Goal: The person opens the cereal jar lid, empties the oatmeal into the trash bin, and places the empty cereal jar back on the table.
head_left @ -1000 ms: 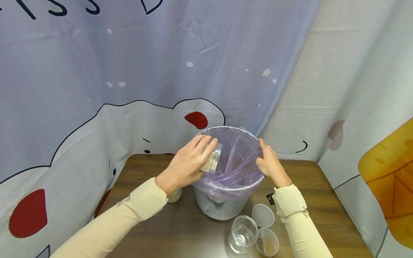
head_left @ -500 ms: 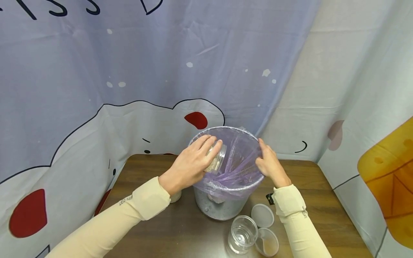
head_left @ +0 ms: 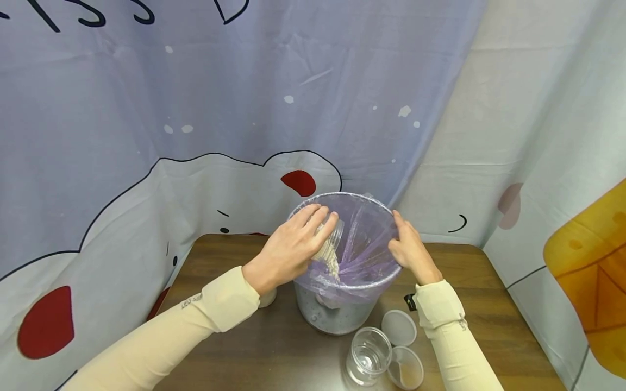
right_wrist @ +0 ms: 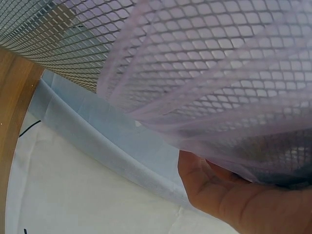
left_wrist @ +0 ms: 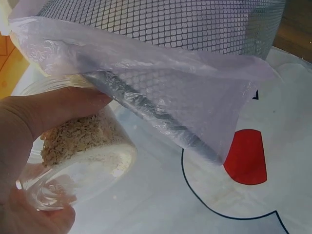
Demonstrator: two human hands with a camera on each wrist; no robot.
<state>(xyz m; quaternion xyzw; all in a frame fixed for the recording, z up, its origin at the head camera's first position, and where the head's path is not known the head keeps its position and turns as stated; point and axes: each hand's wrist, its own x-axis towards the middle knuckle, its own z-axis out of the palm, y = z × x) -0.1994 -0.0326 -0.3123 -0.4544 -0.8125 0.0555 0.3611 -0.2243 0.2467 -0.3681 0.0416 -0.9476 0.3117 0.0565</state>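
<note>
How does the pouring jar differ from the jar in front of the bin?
The pouring jar tips its mouth into the bin; the front jar stands upright on the table. The pouring jar holds pale flakes, some spilling out; the front jar shows none. The left grip holds the pouring jar; the front jar is unheld. Both are see-through.

Clear jar (left_wrist: 100, 168) tipped mouth-down into a mesh bin (head_left: 337, 321)
Pale flakes (head_left: 331, 262) spill from it into the purple liner (head_left: 369, 236).
</note>
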